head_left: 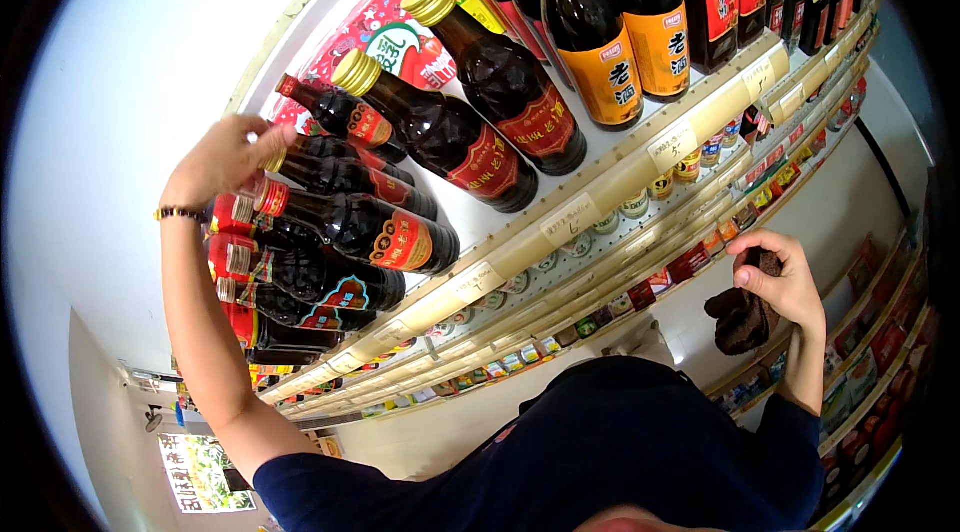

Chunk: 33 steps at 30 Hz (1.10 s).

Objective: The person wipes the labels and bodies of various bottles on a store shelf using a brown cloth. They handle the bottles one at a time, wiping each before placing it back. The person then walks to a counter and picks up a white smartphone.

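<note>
Shop shelf [600, 194] stocked with dark bottles. Left hand [225, 160] raised to the top row, fingers closed around a dark bottle [330, 175] near its cap. Right hand [775, 277] lower, gripping a dark brown cloth [745, 317].

dark bottles [360, 222] red labels, brown cloth [745, 317]

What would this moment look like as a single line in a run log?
left hand: on cap of dark bottle | right hand: holding brown cloth | place: top shelf of dark bottles
</note>
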Available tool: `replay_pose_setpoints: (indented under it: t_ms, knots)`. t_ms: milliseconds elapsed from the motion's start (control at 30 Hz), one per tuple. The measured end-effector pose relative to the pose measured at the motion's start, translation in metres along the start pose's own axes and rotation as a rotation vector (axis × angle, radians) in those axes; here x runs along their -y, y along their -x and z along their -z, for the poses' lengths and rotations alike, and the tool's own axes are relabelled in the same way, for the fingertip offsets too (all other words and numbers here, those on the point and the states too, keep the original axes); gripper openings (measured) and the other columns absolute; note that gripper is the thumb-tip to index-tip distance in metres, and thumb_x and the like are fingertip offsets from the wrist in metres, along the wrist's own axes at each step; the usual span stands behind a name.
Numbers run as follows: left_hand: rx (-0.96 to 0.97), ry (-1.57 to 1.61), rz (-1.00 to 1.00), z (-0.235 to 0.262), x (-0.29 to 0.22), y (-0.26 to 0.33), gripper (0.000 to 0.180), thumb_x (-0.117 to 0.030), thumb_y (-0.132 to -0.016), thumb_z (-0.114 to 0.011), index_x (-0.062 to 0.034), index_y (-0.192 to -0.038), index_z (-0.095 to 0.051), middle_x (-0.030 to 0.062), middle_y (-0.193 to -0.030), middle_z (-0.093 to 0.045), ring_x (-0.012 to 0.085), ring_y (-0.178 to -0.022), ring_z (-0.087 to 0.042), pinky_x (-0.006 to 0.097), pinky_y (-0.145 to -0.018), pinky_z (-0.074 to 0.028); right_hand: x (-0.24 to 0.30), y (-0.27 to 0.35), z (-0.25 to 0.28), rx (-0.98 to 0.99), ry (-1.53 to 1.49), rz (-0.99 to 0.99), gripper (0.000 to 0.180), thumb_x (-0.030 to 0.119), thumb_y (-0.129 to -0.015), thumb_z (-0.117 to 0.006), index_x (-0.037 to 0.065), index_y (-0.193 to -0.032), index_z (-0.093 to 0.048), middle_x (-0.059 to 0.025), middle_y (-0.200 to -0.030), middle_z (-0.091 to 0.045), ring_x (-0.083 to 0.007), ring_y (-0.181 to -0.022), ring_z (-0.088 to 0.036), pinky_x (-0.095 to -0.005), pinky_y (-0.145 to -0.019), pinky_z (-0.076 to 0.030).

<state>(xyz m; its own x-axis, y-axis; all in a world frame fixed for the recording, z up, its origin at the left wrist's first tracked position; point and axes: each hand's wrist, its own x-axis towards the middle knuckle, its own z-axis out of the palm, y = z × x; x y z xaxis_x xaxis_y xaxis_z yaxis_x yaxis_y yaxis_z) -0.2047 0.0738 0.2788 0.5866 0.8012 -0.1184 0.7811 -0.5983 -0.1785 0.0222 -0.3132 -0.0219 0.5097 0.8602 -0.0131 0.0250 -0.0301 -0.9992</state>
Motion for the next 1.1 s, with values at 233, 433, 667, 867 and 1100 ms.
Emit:
replay_pose_setpoints:
  t_ms: [233,433,667,867,1100]
  knots:
    - [0.057,0.217,-0.177,-0.024,0.042,-0.01,0.035,-0.034,-0.083,-0.065,0.0009,-0.09,-0.061,0.0011,-0.06,-0.054,0.0083,-0.051,-0.049,0.024,-0.046,-0.039,-0.001,-0.008,-0.003,0.024,-0.055,-0.014,0.027,0.02,-0.077,-0.072,0.002,-0.094,-0.062,-0.0015,-0.085,-0.062,-0.0088,-0.078,-0.055,-0.0246,-0.073,-0.044]
    - [0.062,0.33,-0.297,-0.018,0.017,-0.017,0.024,-0.025,-0.084,-0.064,-0.0011,-0.087,-0.06,-0.0012,-0.06,-0.053,0.006,-0.05,-0.047,0.022,-0.046,-0.039,-0.001,0.0,-0.004,0.001,-0.043,0.018,0.025,0.019,-0.078,-0.071,0.001,-0.094,-0.062,-0.001,-0.085,-0.061,-0.0081,-0.079,-0.054,-0.0244,-0.073,-0.044]
    - [0.023,0.333,-0.35,0.007,-0.015,-0.033,0.023,-0.024,-0.085,-0.064,-0.0023,-0.088,-0.058,0.0002,-0.06,-0.056,0.0073,-0.05,-0.051,0.021,-0.047,-0.041,0.006,0.029,0.001,-0.088,-0.077,0.027,0.024,0.017,-0.078,-0.071,0.001,-0.093,-0.062,-0.0005,-0.076,-0.059,-0.0073,-0.07,-0.054,-0.0226,-0.065,-0.044]
    - [0.06,0.258,-0.55,0.016,-0.047,-0.069,0.023,-0.023,-0.085,-0.063,-0.0009,-0.088,-0.058,0.002,-0.064,-0.059,0.008,-0.054,-0.056,0.021,-0.05,-0.045,0.009,0.054,0.002,-0.191,-0.046,0.084,0.026,0.019,-0.078,-0.072,0.0,-0.093,-0.062,0.0001,-0.072,-0.057,-0.0073,-0.066,-0.053,-0.0216,-0.061,-0.043]
    - [0.09,0.233,-0.611,0.021,-0.078,-0.092,0.025,-0.022,-0.084,-0.065,-0.0017,-0.098,-0.061,0.0043,-0.069,-0.062,0.0108,-0.059,-0.06,0.024,-0.055,-0.049,0.004,0.078,0.005,-0.295,-0.05,0.091,0.029,0.021,-0.075,-0.075,0.0,-0.091,-0.062,0.0005,-0.071,-0.057,-0.007,-0.064,-0.053,-0.0214,-0.059,-0.043]
